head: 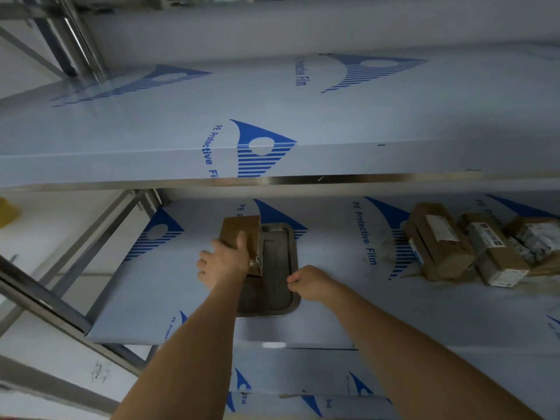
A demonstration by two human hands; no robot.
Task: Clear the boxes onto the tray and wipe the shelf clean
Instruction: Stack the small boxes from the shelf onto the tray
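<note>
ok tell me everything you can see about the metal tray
The metal tray is a rectangular, rounded-cornered tray of dull grey steel with a raised rim. It lies flat on the film-covered middle shelf, long side running away from the person. A cardboard box, held by the left hand, sits over its far left edge. The right hand pinches its right rim.

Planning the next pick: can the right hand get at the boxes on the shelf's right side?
Probably yes: the right hand pinches only the tray rim, and bare shelf lies between it and the boxes.
</note>
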